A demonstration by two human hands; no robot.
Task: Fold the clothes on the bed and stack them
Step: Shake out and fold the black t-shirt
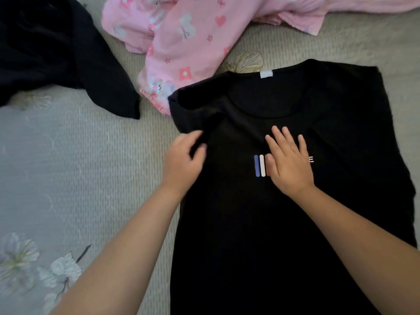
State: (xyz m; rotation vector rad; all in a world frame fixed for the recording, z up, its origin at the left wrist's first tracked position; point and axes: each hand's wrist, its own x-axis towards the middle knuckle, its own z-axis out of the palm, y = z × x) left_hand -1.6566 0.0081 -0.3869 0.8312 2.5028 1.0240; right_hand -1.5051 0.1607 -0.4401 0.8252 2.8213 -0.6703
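i see my left hand (184,160) pinching the black t-shirt (284,235) sleeve inward, right hand (288,162) flat at centre; pink garment (181,35) and dark garment (52,48) upper left look unfolded, no stack visible.

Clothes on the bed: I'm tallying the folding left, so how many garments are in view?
3. A black T-shirt lies spread under both hands, a pink patterned garment lies crumpled at top centre, and a dark garment lies at top left. Others may lie out of frame.

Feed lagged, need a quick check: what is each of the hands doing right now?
Left hand: pinching a fold of the black T-shirt near its left sleeve.
Right hand: open, fingers flat on the shirt's chest print.
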